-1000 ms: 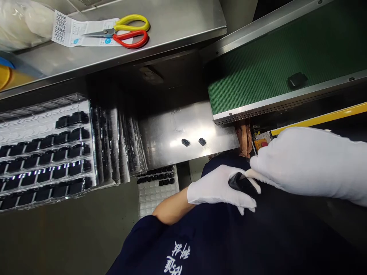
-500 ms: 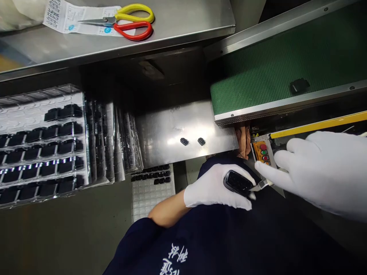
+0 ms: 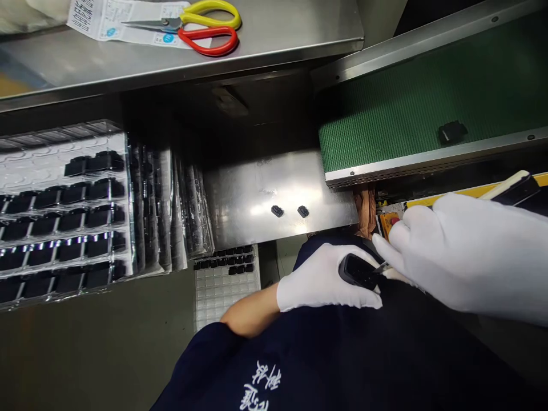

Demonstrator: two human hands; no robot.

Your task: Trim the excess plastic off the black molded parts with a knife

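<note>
Left hand (image 3: 323, 279) closed on black plastic part (image 3: 357, 271), held over navy garment (image 3: 299, 365); right hand (image 3: 475, 251) gripping small blade (image 3: 383, 267), tip at part's edge. Two similar parts (image 3: 277, 211) on steel plate (image 3: 252, 194); green conveyor belt (image 3: 398, 125) beyond.

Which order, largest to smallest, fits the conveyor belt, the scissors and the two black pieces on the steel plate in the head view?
Conveyor belt, then scissors, then the two black pieces, which look alike.

The right glove (image 3: 475, 257) hides most of the button box (image 3: 386, 224) and runs off the right edge. The left glove (image 3: 321, 279) covers part of the black piece (image 3: 356, 271). The small blade (image 3: 383, 267) is too small to read, perhaps a knife tip.
</note>
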